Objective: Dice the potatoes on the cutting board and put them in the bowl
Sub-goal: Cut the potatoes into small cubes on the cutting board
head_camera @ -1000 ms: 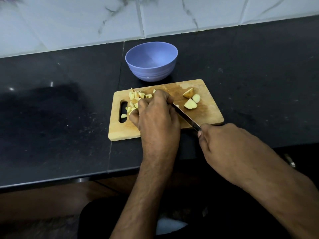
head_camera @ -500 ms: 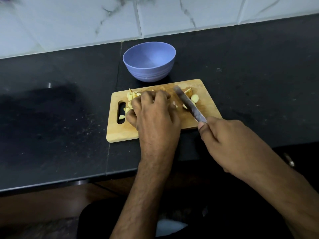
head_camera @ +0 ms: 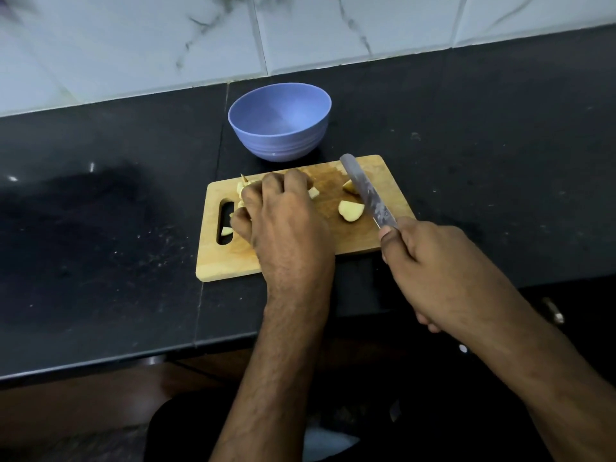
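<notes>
Judging by their look, the potato pieces are firm, light and wet on the cut faces, so they are likely to slip or roll under a blade; each larger chunk would best be set on its flat cut side and pinned from above with curled fingertips, well back from the edge. The small dice will not bear picking up one by one and seem better scooped together.

On the wooden cutting board, the left hand lies over the pile of diced potato, its fingers curled down around the pieces, with pale cubes showing at the knuckles and one stray cube in the board's handle slot. To the right lie two larger uncut chunks, pale yellow inside with tan skin on the rounded backs; the farther one is partly hidden by the blade.

The right hand grips the handle of the knife, fingers wrapped tight, the blade angled across the board's right side above the chunks. The blue bowl stands just behind the board on the dark counter, with no potato visible inside.
</notes>
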`<state>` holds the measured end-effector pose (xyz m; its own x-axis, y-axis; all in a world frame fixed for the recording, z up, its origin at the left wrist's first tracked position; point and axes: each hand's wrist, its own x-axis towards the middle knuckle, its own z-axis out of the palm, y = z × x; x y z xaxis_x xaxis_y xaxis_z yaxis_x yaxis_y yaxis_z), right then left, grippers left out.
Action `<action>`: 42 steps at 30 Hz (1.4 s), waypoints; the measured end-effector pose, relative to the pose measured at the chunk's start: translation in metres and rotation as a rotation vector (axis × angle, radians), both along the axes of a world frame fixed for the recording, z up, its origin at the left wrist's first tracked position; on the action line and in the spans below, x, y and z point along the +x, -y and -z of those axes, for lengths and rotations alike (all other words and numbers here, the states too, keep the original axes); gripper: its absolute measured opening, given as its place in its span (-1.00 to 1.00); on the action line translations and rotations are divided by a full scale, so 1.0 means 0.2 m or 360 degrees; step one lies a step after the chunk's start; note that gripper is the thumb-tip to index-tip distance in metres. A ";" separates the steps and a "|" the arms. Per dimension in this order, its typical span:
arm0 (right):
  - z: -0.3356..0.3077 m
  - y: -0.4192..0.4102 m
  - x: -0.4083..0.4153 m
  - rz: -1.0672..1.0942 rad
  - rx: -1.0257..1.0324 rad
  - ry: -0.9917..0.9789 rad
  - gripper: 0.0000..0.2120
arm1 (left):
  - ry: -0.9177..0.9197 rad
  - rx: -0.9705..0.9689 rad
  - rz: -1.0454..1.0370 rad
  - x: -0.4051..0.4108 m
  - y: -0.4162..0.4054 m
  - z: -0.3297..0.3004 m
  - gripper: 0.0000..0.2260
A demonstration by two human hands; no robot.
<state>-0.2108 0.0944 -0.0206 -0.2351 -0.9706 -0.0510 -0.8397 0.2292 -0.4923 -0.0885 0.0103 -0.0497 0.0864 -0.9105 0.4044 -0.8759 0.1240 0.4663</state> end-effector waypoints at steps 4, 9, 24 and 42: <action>0.00 -0.01 0.01 -0.0003 -0.0032 -0.0041 -0.67 | 0.0030 0.0018 0.0494 0.01 -0.04 -0.01 -0.79; -0.01 -0.01 0.01 0.0006 -0.0021 0.0000 -0.68 | 0.0160 0.0010 0.0677 0.01 -0.07 0.00 -0.78; -0.04 -0.04 0.03 -0.0158 -0.0010 -0.0221 -0.68 | -0.0089 0.0103 0.0414 0.05 -0.07 0.00 -0.70; -0.03 -0.03 0.02 -0.0102 0.0211 -0.0203 -0.76 | -0.0149 0.0156 0.0350 0.05 -0.07 0.00 -0.76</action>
<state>-0.2067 0.1008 -0.0150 -0.1859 -0.9706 -0.1529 -0.9082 0.2291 -0.3501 -0.0786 0.0251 -0.0487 -0.0852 -0.9460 0.3127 -0.7855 0.2568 0.5631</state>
